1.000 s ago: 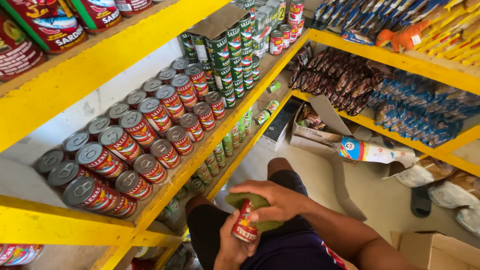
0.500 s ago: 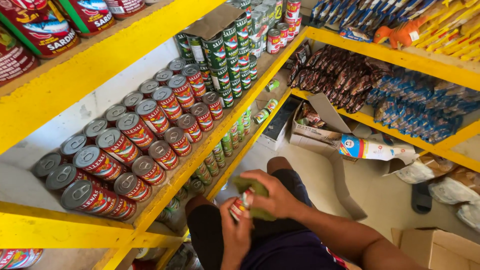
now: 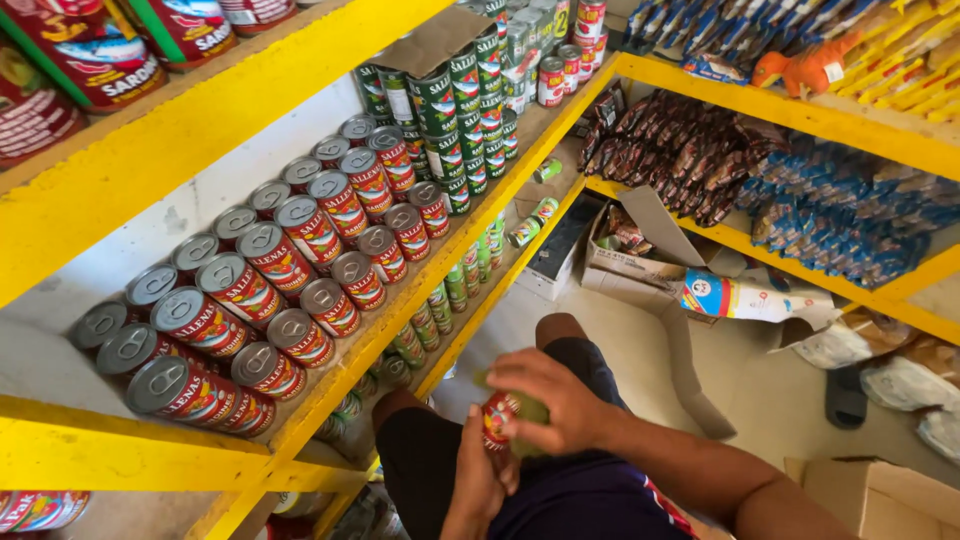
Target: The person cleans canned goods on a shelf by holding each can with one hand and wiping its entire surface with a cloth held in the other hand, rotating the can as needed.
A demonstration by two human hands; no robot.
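Note:
My left hand grips a small red tin can just above my lap. My right hand presses a green cloth against that can from the right. To the left, a yellow shelf carries several red tin cans stacked in rows with their silver lids up. Further along the same shelf stand several green tin cans.
An upper yellow shelf holds large red tins. Lower shelves hold more green cans. On the right, yellow shelves carry dark packets and blue packets. Open cardboard boxes and a sandal lie on the floor.
Both hands with the can and cloth have shifted slightly up and to the right; the right hand now covers more of the cloth. The view has tilted a little.

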